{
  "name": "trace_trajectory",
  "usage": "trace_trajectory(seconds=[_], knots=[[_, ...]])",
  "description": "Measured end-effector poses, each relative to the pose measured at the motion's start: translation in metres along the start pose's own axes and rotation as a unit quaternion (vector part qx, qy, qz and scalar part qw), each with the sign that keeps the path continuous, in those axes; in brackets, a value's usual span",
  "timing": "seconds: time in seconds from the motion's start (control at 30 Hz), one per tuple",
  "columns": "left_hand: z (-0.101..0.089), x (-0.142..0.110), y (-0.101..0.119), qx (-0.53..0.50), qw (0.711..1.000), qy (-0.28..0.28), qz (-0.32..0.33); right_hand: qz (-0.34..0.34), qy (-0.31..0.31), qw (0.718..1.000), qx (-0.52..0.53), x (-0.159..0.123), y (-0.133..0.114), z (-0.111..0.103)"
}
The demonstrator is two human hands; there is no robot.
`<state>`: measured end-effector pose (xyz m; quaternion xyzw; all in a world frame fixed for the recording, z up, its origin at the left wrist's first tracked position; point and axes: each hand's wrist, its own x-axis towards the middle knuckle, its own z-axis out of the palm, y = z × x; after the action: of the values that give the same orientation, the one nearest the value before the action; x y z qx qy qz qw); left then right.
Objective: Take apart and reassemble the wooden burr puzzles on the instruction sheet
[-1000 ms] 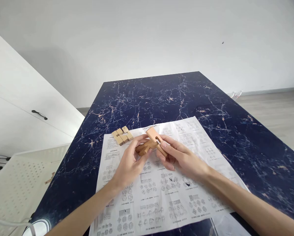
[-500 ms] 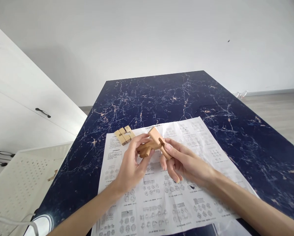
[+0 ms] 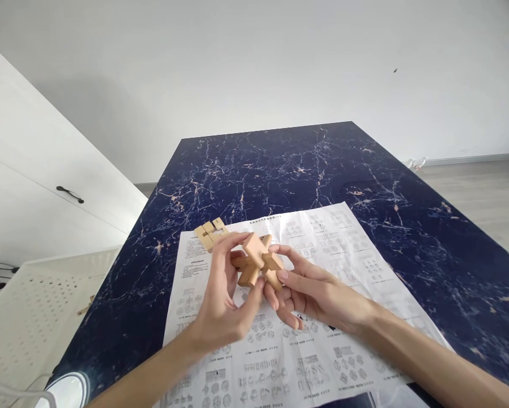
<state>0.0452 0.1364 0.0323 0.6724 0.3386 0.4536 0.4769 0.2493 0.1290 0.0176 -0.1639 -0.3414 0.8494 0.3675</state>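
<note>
Above the paper, both my hands hold a wooden interlocking puzzle (image 3: 254, 253) made of several crossed, rounded pieces. My left hand (image 3: 225, 300) grips it from the left, thumb below and fingers curled over the top. On the other side, my right hand (image 3: 309, 289) pinches the right-hand pieces between thumb and forefinger, its lower fingers curled beneath. Parts of the puzzle are hidden behind the fingers. Just beyond my left hand lies a small group of notched wooden blocks (image 3: 208, 231) on the sheet's upper left corner, partly covered by that hand.
A printed instruction sheet (image 3: 267, 368) with diagrams lies creased under my hands on the dark blue marbled table (image 3: 258, 170). To the left are a white perforated surface (image 3: 37, 306), a round white object (image 3: 67, 391) with a cable, and a white cabinet (image 3: 29, 147).
The right-hand piece has come closer into the left-hand pieces, and the puzzle now looks like a compact cross. My left hand has turned, its fingers reaching over the top.
</note>
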Motion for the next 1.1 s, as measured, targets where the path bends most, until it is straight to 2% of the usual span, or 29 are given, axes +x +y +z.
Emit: trace_trajectory(seconds=[0.07,0.17,0.4,0.63,0.83,1.0,1.1], knots=[[0.0,-0.003,0.004,-0.005,0.999,-0.023,0.028,0.007,-0.006,1.0,-0.004,0.0,0.001,-0.001],[-0.002,-0.006,0.008,0.004,0.998,-0.019,0.062,0.006,-0.016,1.0,-0.017,0.0,0.001,-0.002],[-0.01,0.0,0.004,-0.038,0.999,-0.033,-0.001,-0.019,-0.019,0.985,-0.168,0.001,-0.007,0.003],[-0.011,0.002,-0.001,0.037,0.997,-0.037,0.048,-0.033,-0.013,0.963,-0.267,-0.002,-0.01,0.008],[-0.008,0.0,0.004,0.038,0.998,-0.028,0.035,-0.031,-0.01,0.96,-0.277,-0.002,-0.008,0.011],[-0.005,-0.003,0.007,-0.043,0.996,-0.071,0.011,-0.03,-0.004,0.964,-0.263,0.0,-0.003,0.01],[-0.004,-0.003,0.007,-0.072,0.994,-0.076,-0.002,-0.037,-0.006,0.968,-0.247,0.001,0.0,0.01]])
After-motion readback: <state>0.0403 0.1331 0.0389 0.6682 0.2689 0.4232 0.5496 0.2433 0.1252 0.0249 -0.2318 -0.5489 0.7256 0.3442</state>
